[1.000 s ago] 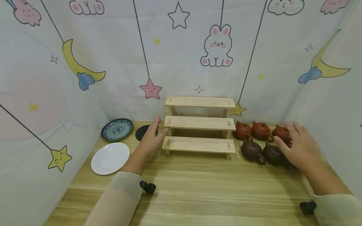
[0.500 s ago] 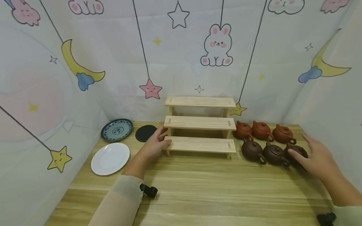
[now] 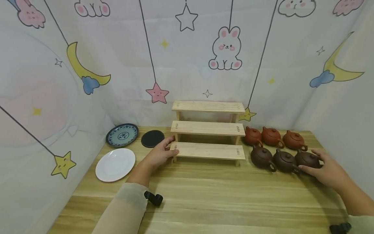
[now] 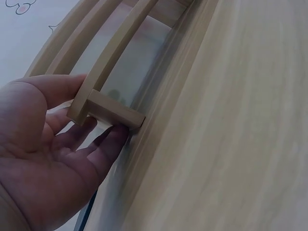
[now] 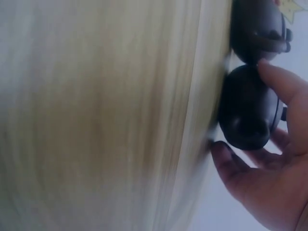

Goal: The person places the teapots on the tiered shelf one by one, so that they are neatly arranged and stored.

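Note:
In the head view my left hand (image 3: 157,156) is at the left end of a three-tier wooden display stand (image 3: 208,151). The left wrist view shows its thumb on the lowest board (image 4: 111,61) and the fingers curled by the short leg below. My right hand (image 3: 334,172) is around the rightmost dark brown teapot (image 3: 306,159). Up close, the thumb touches one side of this teapot (image 5: 246,103), and the fingers bend around the other side. Another dark teapot (image 5: 257,31) stands right beside it.
Two more dark teapots stand in the front row, including the middle one (image 3: 284,160). Behind are three reddish teapots, one (image 3: 271,136) in the middle. To the left lie a white plate (image 3: 115,165), a blue patterned plate (image 3: 122,135) and a black round coaster (image 3: 152,138).
My left hand has moved down onto the lowest board's left end. My right hand has swung right, clear of the teapots, then closed in around the rightmost dark one. The stand and teapots look unmoved.

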The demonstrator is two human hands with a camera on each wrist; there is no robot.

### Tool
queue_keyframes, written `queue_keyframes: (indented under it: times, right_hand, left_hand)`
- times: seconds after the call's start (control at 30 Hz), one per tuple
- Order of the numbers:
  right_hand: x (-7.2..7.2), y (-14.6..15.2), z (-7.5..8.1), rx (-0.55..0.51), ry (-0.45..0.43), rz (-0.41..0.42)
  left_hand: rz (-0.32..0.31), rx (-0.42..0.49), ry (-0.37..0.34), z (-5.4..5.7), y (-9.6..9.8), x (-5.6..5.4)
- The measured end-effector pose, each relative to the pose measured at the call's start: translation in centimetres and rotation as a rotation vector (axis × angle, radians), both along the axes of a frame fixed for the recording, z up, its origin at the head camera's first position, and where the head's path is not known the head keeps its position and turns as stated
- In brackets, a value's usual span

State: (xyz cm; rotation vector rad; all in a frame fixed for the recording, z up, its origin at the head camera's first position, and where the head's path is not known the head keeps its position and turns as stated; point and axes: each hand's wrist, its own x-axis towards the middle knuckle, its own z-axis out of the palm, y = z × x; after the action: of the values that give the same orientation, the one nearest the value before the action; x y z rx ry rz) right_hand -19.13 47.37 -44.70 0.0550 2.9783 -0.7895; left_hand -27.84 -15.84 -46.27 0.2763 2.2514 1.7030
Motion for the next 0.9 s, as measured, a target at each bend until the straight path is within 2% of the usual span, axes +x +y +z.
queue_keyframes:
  times: [0.23, 0.47, 0.67, 0.9]
  right_hand:
    - [0.1, -0.4, 0.5, 0.028, 0.005, -0.01]
    - [0.4, -0.8, 1.0, 0.062, -0.017, -0.033]
    - [0.4, -1.2, 3.0, 0.105, -0.048, -0.073]
    - [0.5, -3.9, 6.3, 0.107, 0.009, -0.089]
  left_hand:
    - [0.015, 0.038, -0.057, -0.1, -0.1, 0.1]
    - [0.012, 0.031, -0.083, 0.0, -0.3, 0.2]
    - [0.018, 0.045, -0.091, 0.1, -0.3, 0.1]
    - [0.007, 0.057, -0.098, 0.1, -0.2, 0.2]
